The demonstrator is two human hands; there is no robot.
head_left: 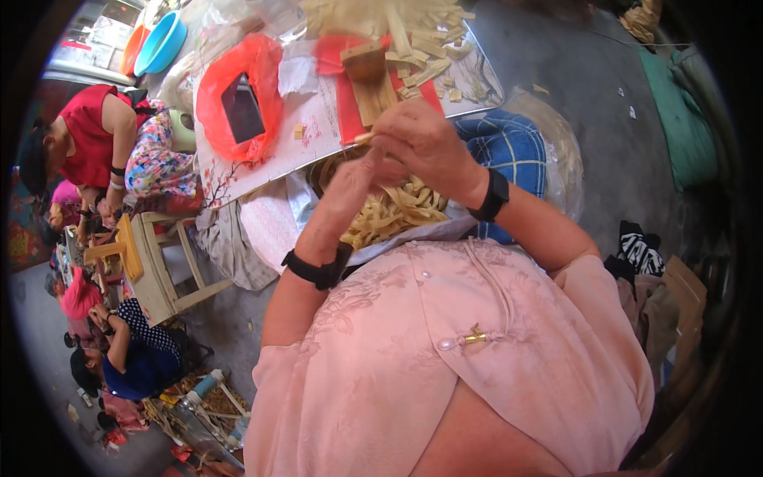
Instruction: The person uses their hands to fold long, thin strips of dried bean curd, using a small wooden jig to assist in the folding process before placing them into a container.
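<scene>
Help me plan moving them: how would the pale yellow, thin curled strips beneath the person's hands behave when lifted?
Those strips look thin, so probably light; their curls suggest flexibility. Overlapping loosely, several may lift together.

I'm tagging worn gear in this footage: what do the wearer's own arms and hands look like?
Both the left hand and the right hand are gloveless. Each wrist wears a black strap-like band: left band, right band. Short, pale-pink fabric sleeves leave the forearms bare; no cables show on them.

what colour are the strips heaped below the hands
The strips are pale yellow-tan, seen best in the head view.
</scene>
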